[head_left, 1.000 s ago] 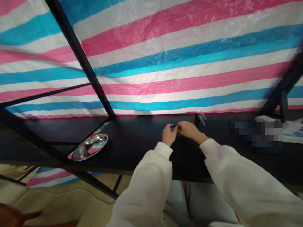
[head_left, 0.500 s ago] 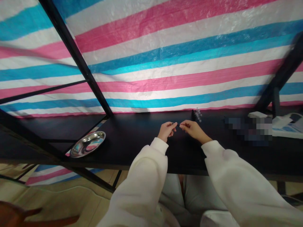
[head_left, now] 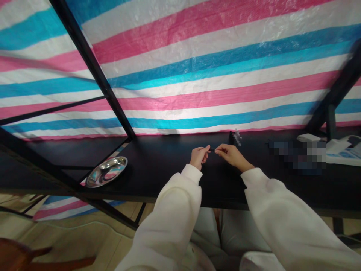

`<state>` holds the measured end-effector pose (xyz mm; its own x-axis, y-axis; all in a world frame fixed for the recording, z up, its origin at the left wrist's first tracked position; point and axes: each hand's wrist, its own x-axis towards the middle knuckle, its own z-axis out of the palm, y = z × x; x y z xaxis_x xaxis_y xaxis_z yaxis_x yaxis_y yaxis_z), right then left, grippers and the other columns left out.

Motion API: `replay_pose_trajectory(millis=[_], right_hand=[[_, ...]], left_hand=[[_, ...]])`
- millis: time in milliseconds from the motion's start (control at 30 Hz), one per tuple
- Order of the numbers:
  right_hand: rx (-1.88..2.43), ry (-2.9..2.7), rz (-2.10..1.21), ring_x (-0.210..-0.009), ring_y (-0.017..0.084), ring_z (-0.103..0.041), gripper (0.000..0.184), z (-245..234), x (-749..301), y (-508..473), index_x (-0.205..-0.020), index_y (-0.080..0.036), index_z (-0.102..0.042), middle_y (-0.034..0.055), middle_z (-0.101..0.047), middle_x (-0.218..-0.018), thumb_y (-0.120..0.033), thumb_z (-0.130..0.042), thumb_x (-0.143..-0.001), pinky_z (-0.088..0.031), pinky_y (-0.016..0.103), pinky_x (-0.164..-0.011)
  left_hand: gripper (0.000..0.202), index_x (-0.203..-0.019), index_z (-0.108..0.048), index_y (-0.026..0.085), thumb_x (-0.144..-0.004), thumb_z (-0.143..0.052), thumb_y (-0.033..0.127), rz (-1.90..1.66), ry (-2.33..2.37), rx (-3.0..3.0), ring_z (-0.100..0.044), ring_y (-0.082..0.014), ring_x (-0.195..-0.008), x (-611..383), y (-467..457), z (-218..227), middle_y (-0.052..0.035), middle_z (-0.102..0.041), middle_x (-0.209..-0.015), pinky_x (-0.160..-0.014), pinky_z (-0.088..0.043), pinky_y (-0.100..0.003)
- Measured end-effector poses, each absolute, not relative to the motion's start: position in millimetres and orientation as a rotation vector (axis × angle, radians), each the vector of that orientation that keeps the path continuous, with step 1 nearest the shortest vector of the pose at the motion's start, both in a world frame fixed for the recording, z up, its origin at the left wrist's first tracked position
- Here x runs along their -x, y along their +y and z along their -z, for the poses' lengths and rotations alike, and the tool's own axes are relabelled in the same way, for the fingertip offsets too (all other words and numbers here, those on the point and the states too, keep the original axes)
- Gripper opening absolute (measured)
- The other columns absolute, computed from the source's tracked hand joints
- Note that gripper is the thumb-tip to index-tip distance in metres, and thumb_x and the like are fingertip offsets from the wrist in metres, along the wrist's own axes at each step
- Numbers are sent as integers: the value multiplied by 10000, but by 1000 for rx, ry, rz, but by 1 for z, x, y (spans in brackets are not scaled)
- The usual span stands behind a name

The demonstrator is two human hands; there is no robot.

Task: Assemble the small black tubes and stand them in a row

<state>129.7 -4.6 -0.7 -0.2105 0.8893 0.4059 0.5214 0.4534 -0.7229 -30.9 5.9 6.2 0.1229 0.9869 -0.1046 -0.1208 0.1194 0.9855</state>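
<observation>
Between my two hands, above the black table (head_left: 169, 180), is a small dark rod-like piece (head_left: 212, 149), too small to name. My left hand (head_left: 199, 156) is closed, with thumb and fingers pinching its left end. On the other side my right hand (head_left: 229, 155) pinches at the right end with its fingertips. Just behind the right hand stands a small dark holder with several clear, whitish pieces (head_left: 237, 137); their kind is hard to make out. My fingers partly hide the dark piece.
A shiny metal dish (head_left: 107, 172) sits at the table's left edge. Black metal frame bars (head_left: 93, 64) rise at left and right before a striped plastic sheet (head_left: 211, 86). White objects with a cable (head_left: 342, 150) lie on the right, beside a blurred-out patch.
More of the small dark piece shows between my hands, the fingertips being slightly farther apart. The whole view has shifted a little to the right.
</observation>
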Motion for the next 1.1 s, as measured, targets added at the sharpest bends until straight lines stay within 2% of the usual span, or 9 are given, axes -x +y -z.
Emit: replay_pose_trajectory(millis=[533,767,967,1100], right_hand=[[1175,-1925,-425,-592,130,-512,273,-2,-129,-8,-775,-145,-617,35,-609,-672,-395,-509,-786,-400,260,-587],[1143,-1948,-388,-616,133,-527,291,1,-128,-7,-820,-152,-623,46,-625,-739,-406,-482,-807,-418,266,-606],[1141,-1947,-384,-653,137,-536,300,4,-128,-7,-942,-156,-617,66,-628,-837,-388,-498,-796,-441,281,-635],[1089,-2015,-375,-674,140,-535,270,4,-128,-7,-906,-173,-630,64,-621,-846,-381,-494,-801,-444,288,-649]], left_hand=[[357,-517,-423,152,-684,-611,404,-1180,1133,-1044,-232,-16,-278,29,5,-5,86,-294,-330,-318,-123,-164],[445,-472,-362,168,-666,-604,487,-1253,1162,-1121,-236,-19,-276,29,7,-2,88,-267,-329,-308,-141,-168],[471,-442,-366,165,-679,-587,507,-1262,1175,-1216,-253,-24,-271,31,8,1,77,-275,-316,-307,-157,-173],[486,-442,-379,162,-683,-575,536,-1211,1203,-1257,-266,-25,-274,30,7,-1,72,-282,-309,-310,-169,-173]])
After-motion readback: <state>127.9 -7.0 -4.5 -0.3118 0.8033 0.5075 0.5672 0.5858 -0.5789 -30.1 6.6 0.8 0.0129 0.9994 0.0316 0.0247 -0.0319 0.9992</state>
